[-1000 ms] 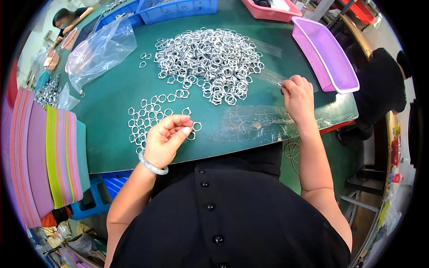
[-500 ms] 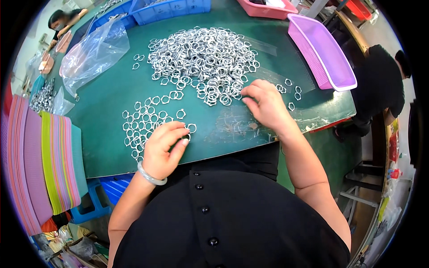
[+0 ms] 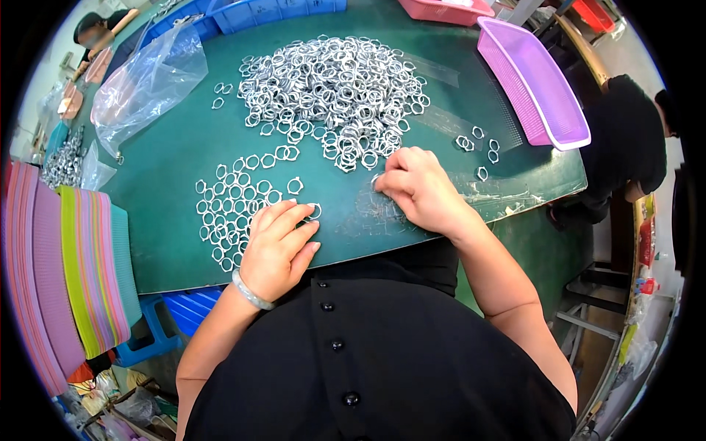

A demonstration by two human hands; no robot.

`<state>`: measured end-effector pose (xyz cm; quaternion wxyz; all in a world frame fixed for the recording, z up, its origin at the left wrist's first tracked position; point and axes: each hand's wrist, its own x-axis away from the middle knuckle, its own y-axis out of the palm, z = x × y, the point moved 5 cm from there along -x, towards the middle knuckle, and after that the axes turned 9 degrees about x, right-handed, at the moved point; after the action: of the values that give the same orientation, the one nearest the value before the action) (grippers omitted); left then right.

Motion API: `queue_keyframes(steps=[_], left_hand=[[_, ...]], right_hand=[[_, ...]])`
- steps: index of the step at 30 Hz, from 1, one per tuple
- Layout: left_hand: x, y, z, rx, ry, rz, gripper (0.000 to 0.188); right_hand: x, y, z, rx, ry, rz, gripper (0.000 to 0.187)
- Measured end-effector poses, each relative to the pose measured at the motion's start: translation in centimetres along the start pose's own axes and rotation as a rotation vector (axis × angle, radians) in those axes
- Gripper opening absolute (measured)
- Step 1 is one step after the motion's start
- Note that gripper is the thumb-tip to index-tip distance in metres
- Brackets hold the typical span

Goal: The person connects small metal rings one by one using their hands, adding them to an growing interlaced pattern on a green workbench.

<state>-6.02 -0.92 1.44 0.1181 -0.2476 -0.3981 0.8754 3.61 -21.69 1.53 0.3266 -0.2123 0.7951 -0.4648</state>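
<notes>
A big heap of silver metal rings (image 3: 331, 88) with small lugs lies on the green table. My right hand (image 3: 423, 192) is at the heap's near edge, its thumb and fingers pinched on a ring (image 3: 375, 179) that shows only in part. To the left, my left hand (image 3: 278, 241) rests low over the table with its fingers stretched out and slightly apart. Its fingers partly cover a flat, single-layer group of spread rings (image 3: 234, 198). One ring (image 3: 314, 212) lies by its fingertips, and another ring (image 3: 295, 185) sits just beyond.
Several loose rings (image 3: 482, 173) lie at the right. A purple basket (image 3: 533, 88) stands at the far right, blue crates (image 3: 272, 10) at the back. A clear plastic bag (image 3: 151, 88) and stacked colourful baskets (image 3: 81, 272) are at the left. Two other people are farther off.
My right hand has drawn left and nearer from the heap's edge, pinching a ring. My left hand has shifted slightly nearer, its fingers straighter. The view has shifted a little.
</notes>
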Motion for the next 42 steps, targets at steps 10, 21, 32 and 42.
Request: queue_keyframes(steps=[10, 21, 32, 42], left_hand=[[0.1, -0.2, 0.1, 0.067, 0.029, 0.049, 0.018], [1.8, -1.6, -0.5, 0.005, -0.044, 0.142, 0.021], [3.4, -2.4, -1.1, -0.071, -0.116, 0.193, 0.029], [1.6, -0.7, -0.4, -0.149, -0.049, -0.026, 0.041]], right_hand=[[-1.0, 0.2, -0.3, 0.087, 0.066, 0.057, 0.017], [-0.6, 0.3, -0.5, 0.042, 0.025, -0.018, 0.007], [-0.3, 1.4, -3.1, -0.051, -0.101, -0.048, 0.022], [-2.3, 1.0, -2.8, 0.107, -0.017, 0.056, 0.027]])
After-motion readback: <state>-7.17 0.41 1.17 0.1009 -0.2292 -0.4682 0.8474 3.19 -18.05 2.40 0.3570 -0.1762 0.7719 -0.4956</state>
